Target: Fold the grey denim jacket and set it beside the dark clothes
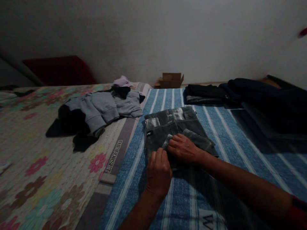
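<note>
Here both hands pinch a fold in the jeans [172, 127] on the bed [216, 127]: left hand [157, 172] and right hand [183, 148] grip denim. Folding looks midway; next, probably smoothing the crease flat.

1. Left hand [157, 172]: bare, with no ring, watch or glove; the forearm is uncovered.
2. Right hand [183, 149]: bare too, forearm uncovered.
3. A red sleeve [298, 211] edge shows at the right arm's upper end.
</note>
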The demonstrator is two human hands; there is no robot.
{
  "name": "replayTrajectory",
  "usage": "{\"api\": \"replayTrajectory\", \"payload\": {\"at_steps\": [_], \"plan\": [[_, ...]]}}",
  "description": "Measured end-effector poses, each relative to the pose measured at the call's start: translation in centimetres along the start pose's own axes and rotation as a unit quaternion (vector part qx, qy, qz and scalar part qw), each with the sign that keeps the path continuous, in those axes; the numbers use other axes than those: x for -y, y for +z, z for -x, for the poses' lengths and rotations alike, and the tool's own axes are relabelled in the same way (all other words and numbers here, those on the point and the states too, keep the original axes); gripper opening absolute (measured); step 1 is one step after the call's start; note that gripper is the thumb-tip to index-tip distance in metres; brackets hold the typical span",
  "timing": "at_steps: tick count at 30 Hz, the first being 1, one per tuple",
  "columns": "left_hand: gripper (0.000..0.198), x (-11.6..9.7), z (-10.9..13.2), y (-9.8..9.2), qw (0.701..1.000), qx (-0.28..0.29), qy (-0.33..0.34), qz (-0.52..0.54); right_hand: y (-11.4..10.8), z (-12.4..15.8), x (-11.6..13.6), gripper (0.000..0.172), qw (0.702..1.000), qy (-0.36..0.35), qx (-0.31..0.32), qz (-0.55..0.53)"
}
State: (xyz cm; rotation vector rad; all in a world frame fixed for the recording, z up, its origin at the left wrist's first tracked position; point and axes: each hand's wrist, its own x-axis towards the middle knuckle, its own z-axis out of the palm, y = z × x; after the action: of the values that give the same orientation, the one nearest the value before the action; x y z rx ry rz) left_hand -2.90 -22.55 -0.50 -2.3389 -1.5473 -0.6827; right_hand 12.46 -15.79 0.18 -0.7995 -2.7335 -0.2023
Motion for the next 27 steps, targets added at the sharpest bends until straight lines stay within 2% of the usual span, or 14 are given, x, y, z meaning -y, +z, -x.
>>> {"api": "replayTrajectory", "payload": {"at_steps": [9, 19, 23, 27], "plan": [[0.038, 0.0, 0.9, 0.6, 1.000, -0.028, 0.006, 0.012, 0.2, 0.2, -0.1, 0.023, 1.000, 0.008, 0.005, 0.012], [0.041, -0.1, 1.5, 1.0, 0.999, -0.047, 0.004, 0.018, 0.7, 0.6, -0.1, 0.018, 0.996, 0.089, 0.020, -0.007], [0.044, -0.3, 1.7, 1.4, 0.998, -0.065, -0.005, 0.022, 0.9, 0.8, 0.0, 0.018, 0.995, 0.097, -0.015, -0.028], [0.043, -0.2, 1.8, 1.3, 0.996, -0.083, -0.003, 0.043, 0.5, 1.8, 0.2, 0.018, 0.983, 0.122, -0.112, -0.074]]}}
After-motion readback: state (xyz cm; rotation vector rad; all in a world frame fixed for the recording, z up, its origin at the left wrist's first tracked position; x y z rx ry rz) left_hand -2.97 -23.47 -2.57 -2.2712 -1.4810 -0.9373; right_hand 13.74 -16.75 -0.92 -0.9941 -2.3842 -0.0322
